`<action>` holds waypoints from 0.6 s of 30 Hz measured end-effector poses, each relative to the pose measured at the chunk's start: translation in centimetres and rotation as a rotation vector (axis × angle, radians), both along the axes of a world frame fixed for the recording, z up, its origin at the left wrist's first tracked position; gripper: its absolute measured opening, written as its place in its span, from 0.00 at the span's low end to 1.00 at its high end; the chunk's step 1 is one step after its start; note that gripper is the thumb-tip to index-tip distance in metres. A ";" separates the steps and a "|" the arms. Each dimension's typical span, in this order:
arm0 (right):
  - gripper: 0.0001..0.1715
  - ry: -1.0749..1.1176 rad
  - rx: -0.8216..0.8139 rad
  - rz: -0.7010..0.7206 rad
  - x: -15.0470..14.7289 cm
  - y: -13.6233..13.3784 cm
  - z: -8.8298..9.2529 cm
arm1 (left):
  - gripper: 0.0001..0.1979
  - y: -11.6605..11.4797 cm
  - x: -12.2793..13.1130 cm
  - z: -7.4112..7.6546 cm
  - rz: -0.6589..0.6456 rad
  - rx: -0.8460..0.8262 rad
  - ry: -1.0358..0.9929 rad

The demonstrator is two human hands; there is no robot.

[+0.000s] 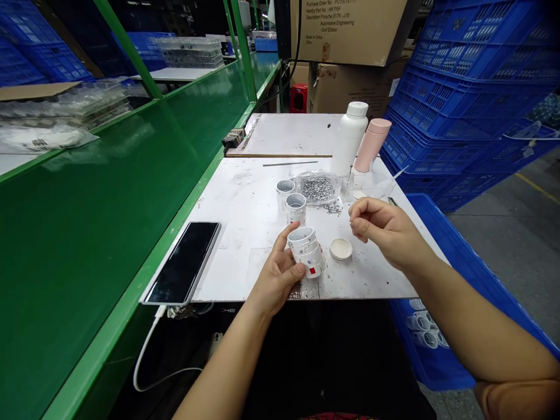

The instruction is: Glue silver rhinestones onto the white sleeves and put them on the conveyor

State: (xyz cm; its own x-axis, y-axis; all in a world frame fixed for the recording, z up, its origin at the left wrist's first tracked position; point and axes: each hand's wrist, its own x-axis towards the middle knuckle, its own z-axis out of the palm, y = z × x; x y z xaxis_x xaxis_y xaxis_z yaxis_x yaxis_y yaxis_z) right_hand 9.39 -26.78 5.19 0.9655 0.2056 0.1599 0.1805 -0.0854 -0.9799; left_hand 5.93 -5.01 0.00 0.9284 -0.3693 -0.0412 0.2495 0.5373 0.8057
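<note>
Phone face-up; white cable attached; blue plastic crates stacked right; cardboard cartons behind

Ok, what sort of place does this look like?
Probably a factory workshop for small parts. A long green metal workbench, stacked blue plastic crates and a brown cardboard carton printed with a purchase order and part number all suggest it, as do the white cylinders being handled.

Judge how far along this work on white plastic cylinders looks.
Apparently done: white plastic cylinders lying in the blue plastic crate. In hand: the left hand grips a white cylinder with a red square; the right hand is raised, pinching. Left: two upright white cylinders beside a clear bag of silver bits.
</note>
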 end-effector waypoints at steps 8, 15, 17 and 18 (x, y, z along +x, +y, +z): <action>0.14 0.423 0.552 -0.105 -5.6 6.0 -0.8 | 0.40 0.3 -0.9 0.2 -0.016 0.009 -0.079; 0.14 0.449 0.554 -0.150 -6.4 6.7 -0.7 | 0.36 0.9 -1.6 -0.4 -0.032 0.115 -0.150; 0.14 0.435 0.545 -0.163 -6.6 6.7 -0.6 | 0.35 0.9 -1.6 -0.5 -0.041 0.136 -0.171; 0.14 0.428 0.543 -0.169 -6.7 6.7 -0.6 | 0.34 0.9 -1.6 -0.6 -0.045 0.139 -0.182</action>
